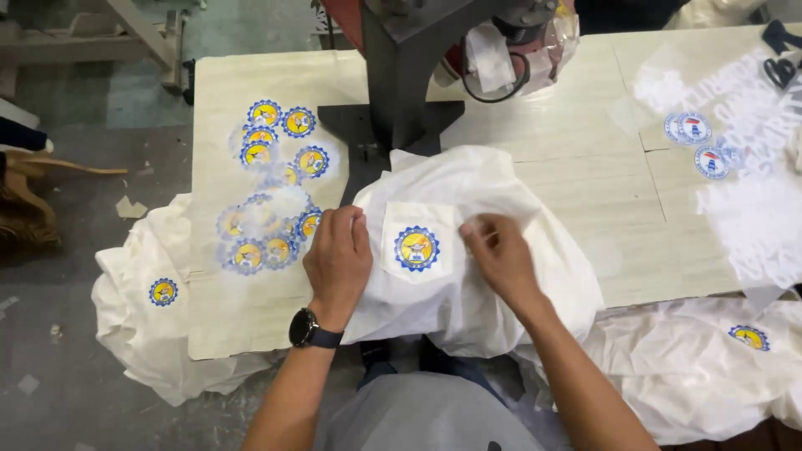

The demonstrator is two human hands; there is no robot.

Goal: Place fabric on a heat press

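A white shirt (484,184) lies over the press platen at the table's front, its pocket bearing a round blue and yellow emblem (416,248). My left hand (338,259) rests flat on the cloth just left of the pocket, a black watch on its wrist. To the right of the pocket, my right hand (499,255) pinches a thin clear film sheet (493,224) that lifts off the fabric.
Several round blue and yellow emblem transfers (271,188) lie on the table's left part. A dark heat press column (401,67) stands behind the shirt. White shirts hang off the left (146,309) and right (718,359) edges. Clear films and round blue and white emblems (693,134) lie far right.
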